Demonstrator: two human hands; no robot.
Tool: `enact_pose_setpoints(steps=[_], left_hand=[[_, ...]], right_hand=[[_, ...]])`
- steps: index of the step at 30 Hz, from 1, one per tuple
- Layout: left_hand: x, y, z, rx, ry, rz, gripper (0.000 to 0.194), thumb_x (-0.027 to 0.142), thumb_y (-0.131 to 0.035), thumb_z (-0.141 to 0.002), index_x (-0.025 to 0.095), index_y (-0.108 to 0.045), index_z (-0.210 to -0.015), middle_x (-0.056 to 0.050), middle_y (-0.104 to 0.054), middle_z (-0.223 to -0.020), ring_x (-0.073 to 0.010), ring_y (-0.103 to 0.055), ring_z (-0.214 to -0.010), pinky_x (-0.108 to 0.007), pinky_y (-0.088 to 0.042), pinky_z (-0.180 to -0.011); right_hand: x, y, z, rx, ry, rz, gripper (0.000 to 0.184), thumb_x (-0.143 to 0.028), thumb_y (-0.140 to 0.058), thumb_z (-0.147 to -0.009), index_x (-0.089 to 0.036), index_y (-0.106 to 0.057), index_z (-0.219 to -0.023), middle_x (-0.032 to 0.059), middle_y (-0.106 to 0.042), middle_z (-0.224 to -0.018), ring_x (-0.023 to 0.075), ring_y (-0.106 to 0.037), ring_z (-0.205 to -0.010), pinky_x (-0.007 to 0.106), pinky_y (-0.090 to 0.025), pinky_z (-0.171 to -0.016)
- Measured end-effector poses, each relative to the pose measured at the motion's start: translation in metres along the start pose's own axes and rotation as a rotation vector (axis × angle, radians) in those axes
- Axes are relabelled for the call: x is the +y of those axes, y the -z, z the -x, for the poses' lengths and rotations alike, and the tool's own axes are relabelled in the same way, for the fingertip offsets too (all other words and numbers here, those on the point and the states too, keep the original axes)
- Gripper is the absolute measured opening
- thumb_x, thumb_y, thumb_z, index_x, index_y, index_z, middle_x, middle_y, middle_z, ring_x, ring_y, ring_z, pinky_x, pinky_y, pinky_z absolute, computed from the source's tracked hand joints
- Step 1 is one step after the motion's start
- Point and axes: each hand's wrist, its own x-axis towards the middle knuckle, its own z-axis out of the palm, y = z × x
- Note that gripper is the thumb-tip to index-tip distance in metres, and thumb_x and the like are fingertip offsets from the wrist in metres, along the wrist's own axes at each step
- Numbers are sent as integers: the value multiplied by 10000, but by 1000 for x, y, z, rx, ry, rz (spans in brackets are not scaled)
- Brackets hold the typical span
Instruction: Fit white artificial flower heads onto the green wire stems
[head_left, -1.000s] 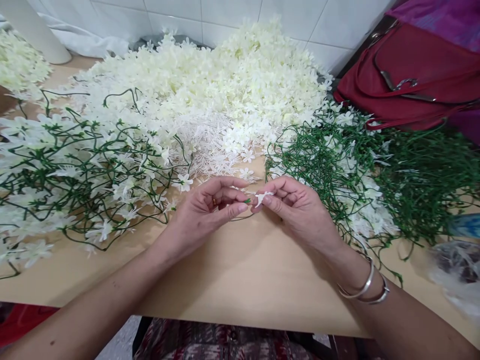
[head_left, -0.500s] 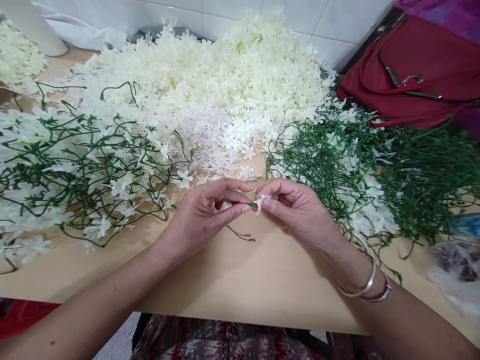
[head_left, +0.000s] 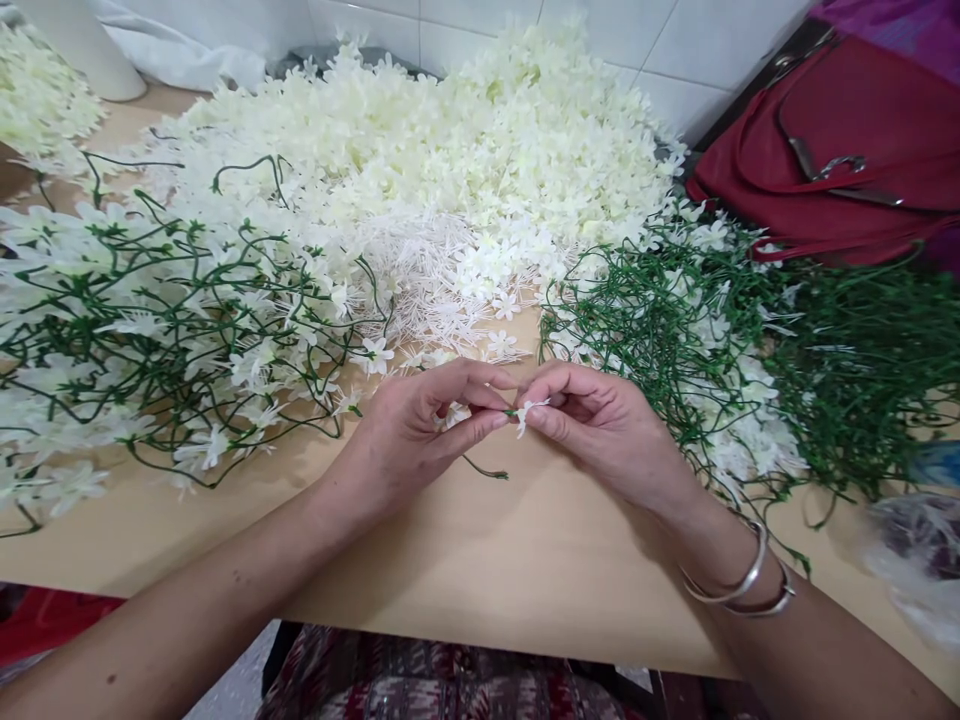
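Note:
Low over the table, my left hand [head_left: 442, 420] is closed, its thumb and fingers pinching a thin green plastic stem [head_left: 487, 471]. The stem's free end hangs out below the fingers. My right hand [head_left: 592, 420] pinches a small white artificial flower [head_left: 523, 417] between thumb and forefinger. The green tip of the stem meets the base of the flower between my fingertips; how deep it sits there I cannot tell. Part of another white blossom [head_left: 456, 414] shows behind my left thumb.
Green stems with white flowers [head_left: 225, 330] pile up on the left. Cream petals [head_left: 450, 140] heap against the tiled wall, with white stamens [head_left: 420, 270] before them. Tangled green stems [head_left: 862, 350] and a red bag [head_left: 847, 150] lie right, near a clear plastic bag [head_left: 915, 560].
My hands have come together, bringing the stem's green tip from slightly apart to against the white flower. The stem's loose end has swung into view below my left hand.

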Motion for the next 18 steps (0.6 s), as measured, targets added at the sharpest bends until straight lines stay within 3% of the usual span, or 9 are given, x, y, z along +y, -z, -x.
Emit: enact_pose_setpoints(steps=[5,12,18], left_hand=[[1,-3,1,17,-64,-85,191,63,-706,-924,194,-693,-1063,16,-809,-952,-90,-741,-808,-181,-537,-730],[-1,-4,1,33,-98,-111,200,20,-657,-916,205,-641,-993,27,-778,-923,-81,-721,-778,-170,-520,-671],[-5,-9,2,3,33,-9,164,135,-673,-940,222,-616,-1067,15,-770,-880,-106,-702,-736,-202,-494,-626]], right_hand=[[6,-6,3,35,90,88,89,-297,-774,-908,-226,-730,-876,30,-716,-893,176,-651,-852,340,-516,-811],[14,-13,0,29,83,21,136,-309,-768,-908,-214,-694,-846,13,-678,-846,151,-616,-791,309,-495,-746],[14,-9,-4,4,25,-35,210,-384,-806,-874,-212,-695,-824,8,-667,-817,147,-596,-763,307,-497,-734]])
